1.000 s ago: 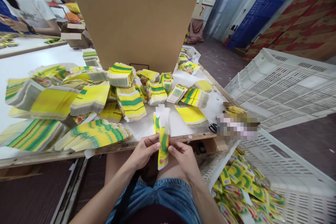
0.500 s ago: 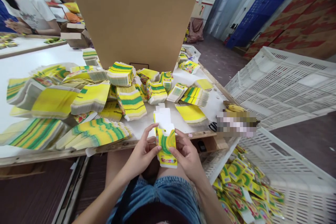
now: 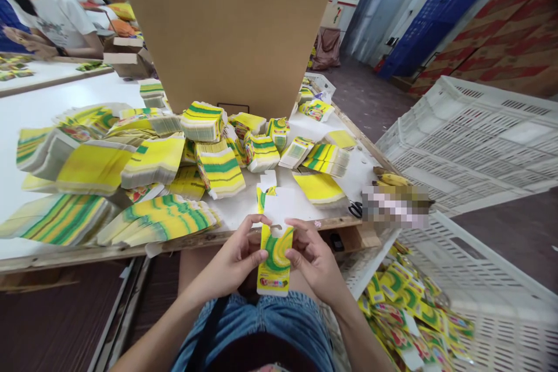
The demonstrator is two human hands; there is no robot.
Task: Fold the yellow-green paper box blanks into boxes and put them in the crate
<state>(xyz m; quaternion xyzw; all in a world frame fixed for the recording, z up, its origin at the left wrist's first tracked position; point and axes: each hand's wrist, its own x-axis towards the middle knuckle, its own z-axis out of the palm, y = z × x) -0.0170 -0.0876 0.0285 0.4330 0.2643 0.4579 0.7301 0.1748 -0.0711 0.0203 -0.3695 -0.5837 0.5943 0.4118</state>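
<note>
Between my two hands is a small yellow and green carton (image 3: 276, 256) with white flaps standing up at its top, held over my lap at the table's front edge. My left hand (image 3: 242, 256) grips its left side, thumb in front and fingers behind and along the edge. On the other side, my right hand (image 3: 311, 256) pinches the right edge the same way. Behind the carton's upper part, another white flap with yellow and green print shows. Stacks of flat yellow, green and white cartons (image 3: 220, 168) lie on the white table (image 3: 235, 212) beyond my hands.
A tall brown cardboard sheet (image 3: 226, 29) stands behind the stacks. Black-handled scissors (image 3: 356, 208) and bananas (image 3: 392, 179) lie at the right edge. A white crate (image 3: 488, 285) with many yellow packets stands at lower right. A co-worker (image 3: 65, 17) sits at far left.
The carton has come slightly lower and nearer to me, and its front now faces me more squarely. Both hands keep hold of it; my left fingertips have moved toward its upper edge.
</note>
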